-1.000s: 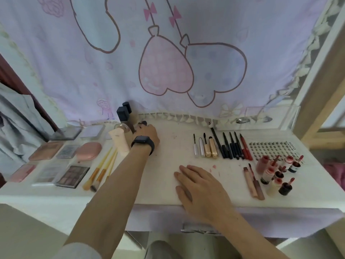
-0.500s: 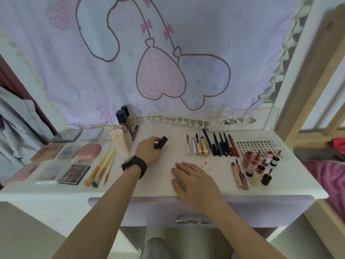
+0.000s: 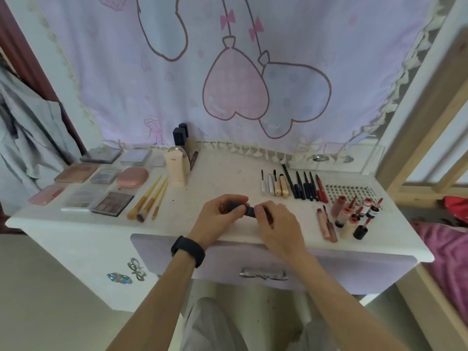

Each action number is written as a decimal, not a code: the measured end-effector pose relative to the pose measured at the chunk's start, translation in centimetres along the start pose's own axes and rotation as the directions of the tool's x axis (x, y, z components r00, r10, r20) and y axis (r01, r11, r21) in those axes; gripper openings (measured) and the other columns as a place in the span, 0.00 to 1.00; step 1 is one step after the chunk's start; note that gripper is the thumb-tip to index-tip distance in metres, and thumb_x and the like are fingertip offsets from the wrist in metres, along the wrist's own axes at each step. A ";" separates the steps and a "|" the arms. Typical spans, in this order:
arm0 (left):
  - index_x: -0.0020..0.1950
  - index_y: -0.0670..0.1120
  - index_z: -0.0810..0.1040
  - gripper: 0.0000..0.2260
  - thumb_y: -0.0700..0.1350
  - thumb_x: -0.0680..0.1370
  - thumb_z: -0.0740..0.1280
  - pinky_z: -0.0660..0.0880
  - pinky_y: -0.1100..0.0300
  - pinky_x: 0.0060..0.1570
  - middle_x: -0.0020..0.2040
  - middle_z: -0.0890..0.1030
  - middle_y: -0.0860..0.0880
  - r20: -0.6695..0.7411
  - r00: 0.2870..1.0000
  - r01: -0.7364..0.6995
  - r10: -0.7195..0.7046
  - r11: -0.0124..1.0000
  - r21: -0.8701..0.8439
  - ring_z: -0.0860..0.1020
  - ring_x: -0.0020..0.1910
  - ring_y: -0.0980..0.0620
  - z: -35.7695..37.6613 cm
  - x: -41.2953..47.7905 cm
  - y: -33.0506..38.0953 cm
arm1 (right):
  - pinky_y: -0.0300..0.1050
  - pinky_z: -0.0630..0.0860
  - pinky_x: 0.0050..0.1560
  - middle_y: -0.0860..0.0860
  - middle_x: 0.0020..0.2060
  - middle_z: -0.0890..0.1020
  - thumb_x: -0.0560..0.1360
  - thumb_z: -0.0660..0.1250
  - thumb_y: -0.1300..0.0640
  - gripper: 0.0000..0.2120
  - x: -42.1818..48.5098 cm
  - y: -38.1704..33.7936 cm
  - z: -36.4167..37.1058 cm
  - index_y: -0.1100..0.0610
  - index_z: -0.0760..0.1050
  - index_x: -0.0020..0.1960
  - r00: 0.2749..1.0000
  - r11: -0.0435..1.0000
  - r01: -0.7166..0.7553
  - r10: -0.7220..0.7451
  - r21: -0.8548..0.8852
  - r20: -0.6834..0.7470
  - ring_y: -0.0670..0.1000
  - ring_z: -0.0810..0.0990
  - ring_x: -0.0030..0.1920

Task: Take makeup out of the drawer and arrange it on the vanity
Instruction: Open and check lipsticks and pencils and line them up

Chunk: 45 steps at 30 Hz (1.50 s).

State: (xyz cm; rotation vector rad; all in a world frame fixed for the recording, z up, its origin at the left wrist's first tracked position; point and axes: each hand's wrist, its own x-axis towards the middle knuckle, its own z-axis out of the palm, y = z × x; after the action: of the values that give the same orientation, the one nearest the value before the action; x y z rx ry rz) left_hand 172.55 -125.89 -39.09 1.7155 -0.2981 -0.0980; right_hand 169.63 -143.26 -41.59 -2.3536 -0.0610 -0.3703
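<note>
Scanning from the left, I see eyeshadow palettes (image 3: 112, 203), three makeup brushes (image 3: 149, 201) and a cream tube (image 3: 176, 168) laid out on the vanity (image 3: 228, 178). At the middle, near the front edge, the left hand (image 3: 220, 216) curls round a small dark blue tube (image 3: 240, 210) while the right hand (image 3: 276, 224) pinches its other end. Further right lie a row of pencils (image 3: 304, 186) and the lip glosses (image 3: 354, 216). The drawer (image 3: 329, 269) below is closed, so I cannot see its contents. Half a second ago the left hand held the tube alone and the right lay flat on the top.
</note>
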 end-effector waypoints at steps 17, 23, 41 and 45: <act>0.33 0.47 0.69 0.18 0.49 0.83 0.61 0.62 0.63 0.29 0.27 0.77 0.58 -0.371 0.929 0.062 0.003 0.985 0.161 0.66 0.27 0.58 3.0 0.0 -1.2 | 0.43 0.57 0.29 0.49 0.26 0.68 0.84 0.55 0.57 0.19 0.6 0.4 -0.3 0.62 0.69 0.36 0.983 0.970 -0.171 0.181 0.174 -0.043 0.48 0.62 0.28; 0.36 0.50 0.80 0.17 0.54 0.82 0.62 0.68 0.60 0.38 0.38 0.85 0.52 -0.383 0.923 0.040 -0.034 0.999 0.007 0.73 0.36 0.55 2.4 -0.1 -1.0 | 0.40 0.59 0.27 0.48 0.25 0.66 0.85 0.54 0.57 0.19 0.4 0.3 -0.6 0.55 0.62 0.34 0.980 0.954 -0.149 0.178 0.261 -0.091 0.46 0.61 0.25; 0.58 0.45 0.80 0.11 0.49 0.81 0.67 0.77 0.68 0.37 0.48 0.85 0.50 -0.287 0.949 0.127 -0.132 0.991 -0.033 0.80 0.39 0.54 0.3 0.5 0.0 | 0.40 0.75 0.44 0.45 0.52 0.79 0.83 0.61 0.50 0.15 0.0 0.3 -0.2 0.52 0.70 0.68 0.984 0.948 -0.074 0.120 0.308 -0.132 0.45 0.78 0.40; 0.59 0.45 0.76 0.11 0.49 0.82 0.65 0.77 0.68 0.37 0.49 0.85 0.50 -0.267 0.957 0.120 -0.113 0.993 0.010 0.82 0.39 0.54 0.7 0.2 -0.1 | 0.40 0.76 0.45 0.45 0.53 0.78 0.85 0.57 0.52 0.12 -2.9 0.4 -1.6 0.45 0.71 0.67 0.981 0.943 -0.052 0.110 0.328 -0.160 0.46 0.79 0.39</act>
State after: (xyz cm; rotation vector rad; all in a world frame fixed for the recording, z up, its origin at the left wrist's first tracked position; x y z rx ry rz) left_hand 172.61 -126.60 -39.28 1.7483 0.0009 0.0507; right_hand 166.51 -144.52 -41.59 -1.9849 0.0569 -0.4880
